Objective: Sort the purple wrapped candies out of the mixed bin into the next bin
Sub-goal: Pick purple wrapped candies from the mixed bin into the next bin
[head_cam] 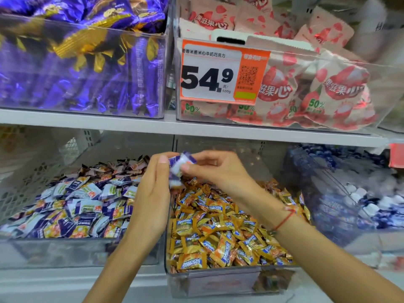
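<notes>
Purple-and-white wrapped candies (pixel 180 169) are held between both hands above the divide of two clear bins on the lower shelf. My left hand (pixel 153 193) holds them against its curled fingers, thumb up. My right hand (pixel 216 169) pinches the top candy with thumb and fingertips. Under my right hand lies the mixed bin (pixel 209 281), full of orange wrapped candies (pixel 223 232). To its left the neighbouring bin (pixel 65 252) is filled with purple-and-white wrapped candies (pixel 83 206).
A bin of blue-and-white candies (pixel 349 200) stands at the right. On the upper shelf sit a bin of purple-and-gold packets (pixel 83 62) and a bin of pink packets (pixel 317 88) with an orange price tag (pixel 220 73). A white shelf board (pixel 131 124) runs between.
</notes>
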A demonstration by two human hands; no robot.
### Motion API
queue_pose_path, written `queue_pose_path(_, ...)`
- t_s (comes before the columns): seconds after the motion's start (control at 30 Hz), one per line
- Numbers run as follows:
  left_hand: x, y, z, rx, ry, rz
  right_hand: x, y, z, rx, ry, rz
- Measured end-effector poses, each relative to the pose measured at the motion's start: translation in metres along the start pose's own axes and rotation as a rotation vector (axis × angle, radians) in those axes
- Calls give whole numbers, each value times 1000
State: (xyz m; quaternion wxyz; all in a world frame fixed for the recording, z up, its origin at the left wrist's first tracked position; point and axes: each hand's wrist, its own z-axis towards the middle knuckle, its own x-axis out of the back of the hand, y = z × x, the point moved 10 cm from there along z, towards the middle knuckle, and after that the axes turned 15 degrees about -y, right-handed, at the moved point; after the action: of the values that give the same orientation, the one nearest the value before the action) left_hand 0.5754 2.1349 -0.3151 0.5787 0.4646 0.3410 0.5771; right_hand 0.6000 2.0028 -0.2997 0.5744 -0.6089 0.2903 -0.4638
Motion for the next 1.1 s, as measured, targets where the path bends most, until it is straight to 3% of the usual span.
queue_pose_path(0.23, 23, 6, -4, -66, 137, 143, -13, 3, 9, 41, -122, 7)
queue_pose_path(0.3, 42, 3, -4, -66, 197, 233, 10, 15, 11, -29, -115, -113)
queue_pose_path(0.4, 68, 0, 0, -42, 255, 573, 58, 53, 19, -185, -86, -455)
queue_pose_path(0.57, 68, -43, 11, 269, -8, 759, 86, 112, 41, -369, -126, -845)
queue_pose_path(0.7, 41, -20, 2, 145, -47, 645, 45, 136, 63, -382, -376, -987)
queue_pose_path(0.77, 15, -15, 1, 77, -154, 479, 37, 138, 70, -380, -378, -1060)
queue_pose_path(0.9, -6, -12, -2, -16, -197, 491, 55, 139, 61, -416, -339, -1008)
queue_pose_path(1.1, -4, -4, -3, -79, -131, 532, 70, 106, -4, -284, -243, -417)
